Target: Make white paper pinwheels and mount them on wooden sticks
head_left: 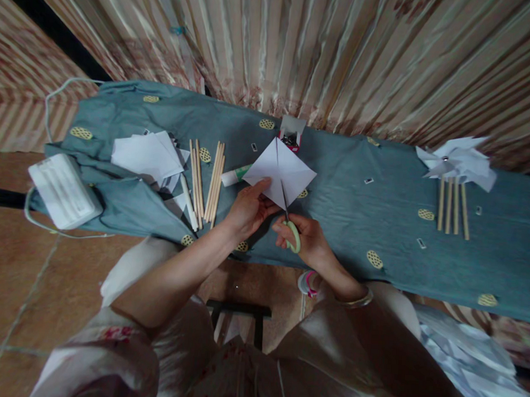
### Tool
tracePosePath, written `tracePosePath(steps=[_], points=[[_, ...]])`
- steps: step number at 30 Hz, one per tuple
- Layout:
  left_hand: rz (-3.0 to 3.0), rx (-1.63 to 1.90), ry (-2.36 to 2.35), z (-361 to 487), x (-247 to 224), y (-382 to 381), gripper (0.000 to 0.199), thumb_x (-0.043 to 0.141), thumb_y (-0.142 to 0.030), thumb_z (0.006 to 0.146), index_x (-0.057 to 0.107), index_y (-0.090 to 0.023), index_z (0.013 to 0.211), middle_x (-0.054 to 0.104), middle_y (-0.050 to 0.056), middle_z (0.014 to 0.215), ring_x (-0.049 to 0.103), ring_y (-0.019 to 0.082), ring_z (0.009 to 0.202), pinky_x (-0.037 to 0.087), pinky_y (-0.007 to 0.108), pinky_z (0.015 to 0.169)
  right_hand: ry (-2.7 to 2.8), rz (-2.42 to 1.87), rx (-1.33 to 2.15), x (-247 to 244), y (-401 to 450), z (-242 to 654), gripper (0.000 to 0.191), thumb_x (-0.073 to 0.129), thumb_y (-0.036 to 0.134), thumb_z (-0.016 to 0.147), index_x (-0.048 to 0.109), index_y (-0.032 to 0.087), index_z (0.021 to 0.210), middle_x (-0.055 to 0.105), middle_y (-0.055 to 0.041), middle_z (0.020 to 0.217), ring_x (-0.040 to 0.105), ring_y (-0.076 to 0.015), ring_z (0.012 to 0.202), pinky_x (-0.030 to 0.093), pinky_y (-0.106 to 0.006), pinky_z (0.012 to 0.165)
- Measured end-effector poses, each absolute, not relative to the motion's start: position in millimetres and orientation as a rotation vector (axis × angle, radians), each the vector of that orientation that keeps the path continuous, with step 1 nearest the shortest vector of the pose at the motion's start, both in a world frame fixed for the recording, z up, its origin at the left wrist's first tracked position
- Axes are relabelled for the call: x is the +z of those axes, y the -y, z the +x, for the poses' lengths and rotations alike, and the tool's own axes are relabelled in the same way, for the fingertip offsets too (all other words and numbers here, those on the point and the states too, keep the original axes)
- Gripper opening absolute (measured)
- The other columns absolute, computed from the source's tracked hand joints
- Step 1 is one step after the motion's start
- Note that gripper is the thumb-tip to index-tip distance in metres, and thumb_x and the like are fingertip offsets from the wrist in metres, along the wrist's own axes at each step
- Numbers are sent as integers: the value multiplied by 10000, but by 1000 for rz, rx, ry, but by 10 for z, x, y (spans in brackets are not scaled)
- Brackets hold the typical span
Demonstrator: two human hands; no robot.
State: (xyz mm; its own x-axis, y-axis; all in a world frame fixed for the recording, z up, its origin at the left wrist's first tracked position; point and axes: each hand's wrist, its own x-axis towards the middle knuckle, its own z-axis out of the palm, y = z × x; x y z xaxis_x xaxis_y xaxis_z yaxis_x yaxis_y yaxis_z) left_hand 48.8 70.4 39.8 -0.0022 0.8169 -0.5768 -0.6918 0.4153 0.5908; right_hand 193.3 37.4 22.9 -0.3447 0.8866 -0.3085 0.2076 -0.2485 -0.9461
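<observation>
My left hand (250,209) pinches a square white sheet of paper (267,168) near its left and lower edges, thumb on top. The square is turned so that one corner points at me. In my right hand (305,234) is a pair of scissors (294,237) with light green handles. Their blades lie at the paper's near corner and point toward its middle. A dark line, perhaps a cut, runs in from the far corner. Behind the paper stands a small open red and white box (290,141) with dark metallic bits inside. A glue tube (236,175) lies left of the paper.
Left on the blue cloth (345,209) are a stack of white paper (148,158), several wooden sticks (216,180) and a white pen-like stick (188,201). A white power strip (65,191) with a cord lies far left. Paper pinwheels (460,162) on sticks lie at right. A pleated curtain (274,49) hangs behind.
</observation>
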Motion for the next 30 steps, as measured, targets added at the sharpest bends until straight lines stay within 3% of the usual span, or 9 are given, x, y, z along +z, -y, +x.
tracePosePath(steps=[17, 24, 30], points=[[160, 1230, -998, 433, 401, -797, 206, 492, -167, 948, 616, -172, 784, 678, -10, 658, 653, 110, 585, 564, 245, 658, 1428, -1336, 1772, 203, -362, 1961, 392, 743, 582, 721, 657, 201, 750, 651, 17, 559, 579, -112, 488, 435, -215, 463], [191, 1294, -998, 341, 449, -913, 77, 594, -199, 901, 631, -156, 850, 710, 8, 705, 692, 142, 647, 578, 316, 792, 1542, -1249, 1956, 332, -410, 2117, 384, 796, 553, 680, 660, 198, 734, 654, 26, 576, 577, -101, 503, 437, -210, 478], [256, 1323, -996, 344, 457, -924, 73, 581, -185, 883, 639, -143, 871, 733, 37, 742, 724, 172, 758, 584, 319, 805, 1474, -1280, 1929, 426, -530, 2368, 506, 777, 679, 635, 659, 200, 749, 662, 19, 570, 537, -90, 456, 433, -216, 455]])
